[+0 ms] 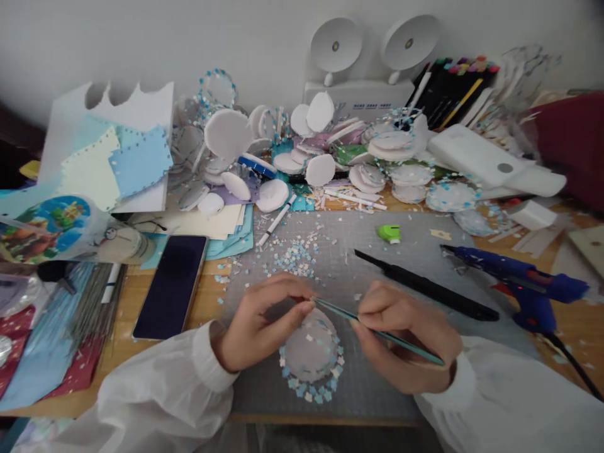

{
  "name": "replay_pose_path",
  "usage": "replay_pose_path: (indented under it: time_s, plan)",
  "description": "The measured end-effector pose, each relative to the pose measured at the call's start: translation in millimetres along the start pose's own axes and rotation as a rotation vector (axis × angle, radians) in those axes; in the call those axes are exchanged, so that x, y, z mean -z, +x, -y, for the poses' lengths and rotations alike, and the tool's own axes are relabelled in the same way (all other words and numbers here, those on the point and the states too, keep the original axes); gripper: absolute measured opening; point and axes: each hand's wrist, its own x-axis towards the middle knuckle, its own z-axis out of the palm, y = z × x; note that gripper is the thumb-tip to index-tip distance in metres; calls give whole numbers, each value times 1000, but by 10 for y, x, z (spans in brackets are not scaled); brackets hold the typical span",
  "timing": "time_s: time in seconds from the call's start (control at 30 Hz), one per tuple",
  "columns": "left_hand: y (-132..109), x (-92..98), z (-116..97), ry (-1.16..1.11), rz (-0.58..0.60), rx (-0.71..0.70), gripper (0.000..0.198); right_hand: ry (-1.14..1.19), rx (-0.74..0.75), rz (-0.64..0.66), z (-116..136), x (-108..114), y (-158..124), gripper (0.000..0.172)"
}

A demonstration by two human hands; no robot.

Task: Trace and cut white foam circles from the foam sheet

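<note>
In my right hand [401,333] is a pair of teal tweezers [391,340], gripped like a pen and slanting up to the left. Their tip reaches the thumb and forefinger of my left hand [268,321], which are pinched together over something too small to name. Just below the tip is a round white form [311,346], ringed with small blue and white paper flowers [318,393]; its top edge is partly behind the fingers. Loose paper flowers [295,255] are scattered on the grey cutting mat [264,396] beyond my left hand.
A black craft knife [429,289] and a blue hot glue gun [523,274] lie to the right. On the left are a phone [172,286] and a cup [117,239]. White foam discs [229,135] are piled along the back, near a green piece [389,233].
</note>
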Motion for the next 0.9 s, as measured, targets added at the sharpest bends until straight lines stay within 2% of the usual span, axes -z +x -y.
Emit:
replay_pose_path:
  time_s: [0.2,0.4,0.63,0.9]
  plan:
    - [16,-15,23,-103,-26,109,10,60,-76,-75,1,5,-16,31]
    - [31,-38,37,-218,-107,175,7,87,-120,-113,7,9,-23,27]
    - [28,-25,10,-164,-63,155,11,67,-144,-105,-7,-9,-44,25]
    - [17,-19,33,-216,-27,156,11,109,-159,-78,-18,-13,-61,28]
